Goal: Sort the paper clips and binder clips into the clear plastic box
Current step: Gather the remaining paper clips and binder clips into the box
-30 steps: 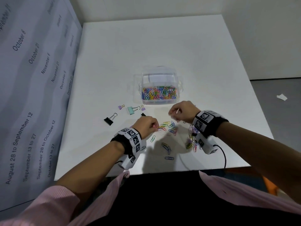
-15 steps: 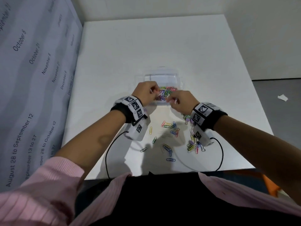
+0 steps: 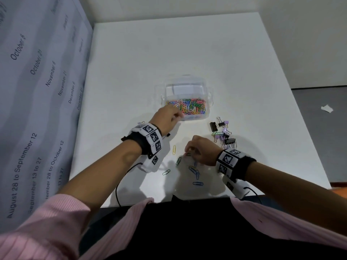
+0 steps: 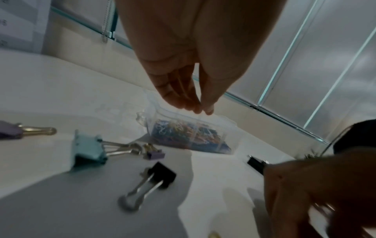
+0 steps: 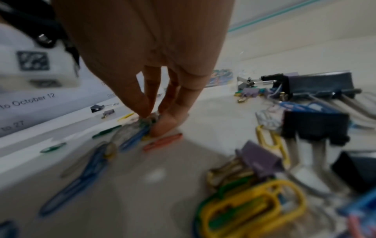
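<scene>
The clear plastic box [image 3: 187,85] stands mid-table, its front half full of coloured paper clips [image 3: 189,108]. My left hand [image 3: 178,117] hovers at the box's [image 4: 227,127] front-left corner. In the left wrist view the left hand [image 4: 201,110] points down with straight fingertips together and nothing visible between them. My right hand [image 3: 187,152] is down among loose paper clips [image 3: 195,171] near the front edge. In the right wrist view the right hand [image 5: 151,122] pinches a small bunch of them on the table. A heap of binder clips [image 3: 223,134] lies right of the box.
A teal binder clip [image 4: 87,149], a small purple one [image 4: 154,155] and a black one [image 4: 160,175] lie under my left wrist. A calendar-printed wall [image 3: 37,91] borders the table's left side. A black cable [image 3: 120,184] runs off the front edge [image 3: 187,200].
Both hands rose from the loose clips to the box. My right hand has since come back down to the clips and pinches some, while my left stays at the box's corner.
</scene>
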`<act>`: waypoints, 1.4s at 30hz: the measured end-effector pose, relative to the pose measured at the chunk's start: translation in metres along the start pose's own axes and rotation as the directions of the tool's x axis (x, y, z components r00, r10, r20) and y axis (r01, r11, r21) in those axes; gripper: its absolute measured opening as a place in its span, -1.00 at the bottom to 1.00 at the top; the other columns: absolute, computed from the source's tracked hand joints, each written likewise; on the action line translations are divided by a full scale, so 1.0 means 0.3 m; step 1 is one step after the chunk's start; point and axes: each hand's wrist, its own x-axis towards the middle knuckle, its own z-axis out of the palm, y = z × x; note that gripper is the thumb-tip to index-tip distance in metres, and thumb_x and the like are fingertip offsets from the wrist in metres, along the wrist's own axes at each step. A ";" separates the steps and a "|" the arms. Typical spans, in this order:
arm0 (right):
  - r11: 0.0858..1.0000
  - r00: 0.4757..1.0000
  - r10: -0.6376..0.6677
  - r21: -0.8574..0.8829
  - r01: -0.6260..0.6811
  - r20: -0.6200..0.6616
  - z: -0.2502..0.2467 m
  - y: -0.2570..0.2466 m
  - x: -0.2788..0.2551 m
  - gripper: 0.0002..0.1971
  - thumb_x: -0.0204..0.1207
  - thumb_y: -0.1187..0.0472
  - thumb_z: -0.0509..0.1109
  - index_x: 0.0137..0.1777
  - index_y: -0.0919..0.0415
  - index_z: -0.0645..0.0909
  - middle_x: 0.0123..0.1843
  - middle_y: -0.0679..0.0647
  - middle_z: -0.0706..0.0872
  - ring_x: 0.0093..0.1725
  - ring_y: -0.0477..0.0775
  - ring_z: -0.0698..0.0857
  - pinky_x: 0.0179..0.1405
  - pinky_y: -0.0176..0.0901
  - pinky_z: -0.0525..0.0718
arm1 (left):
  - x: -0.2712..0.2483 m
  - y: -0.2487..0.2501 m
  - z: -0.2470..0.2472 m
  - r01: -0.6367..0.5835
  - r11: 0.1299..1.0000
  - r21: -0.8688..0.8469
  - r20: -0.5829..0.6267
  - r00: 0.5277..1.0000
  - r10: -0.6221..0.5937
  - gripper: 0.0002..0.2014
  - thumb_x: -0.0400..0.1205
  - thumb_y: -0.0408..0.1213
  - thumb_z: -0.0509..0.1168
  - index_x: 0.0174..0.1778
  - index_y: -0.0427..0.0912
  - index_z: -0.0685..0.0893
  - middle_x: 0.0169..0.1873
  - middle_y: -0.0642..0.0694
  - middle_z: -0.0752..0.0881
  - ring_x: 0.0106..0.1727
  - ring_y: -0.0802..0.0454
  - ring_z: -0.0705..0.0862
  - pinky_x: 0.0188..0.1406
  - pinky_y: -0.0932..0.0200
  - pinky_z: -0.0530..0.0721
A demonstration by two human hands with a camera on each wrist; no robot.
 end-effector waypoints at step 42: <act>0.995 0.993 0.043 -0.082 -0.053 -0.111 -0.064 0.125 -0.109 -0.82 0.31 0.18 0.52 -0.10 0.18 0.72 -0.17 0.09 0.78 -0.24 -0.07 0.61 -0.36 -0.41 0.40 | -0.171 0.064 0.250 -0.016 1.000 0.020 0.304 0.953 0.009 -0.49 0.41 -0.21 0.48 0.24 -0.11 0.46 0.15 -0.14 0.41 0.10 -0.17 0.60 0.07 -0.10 0.64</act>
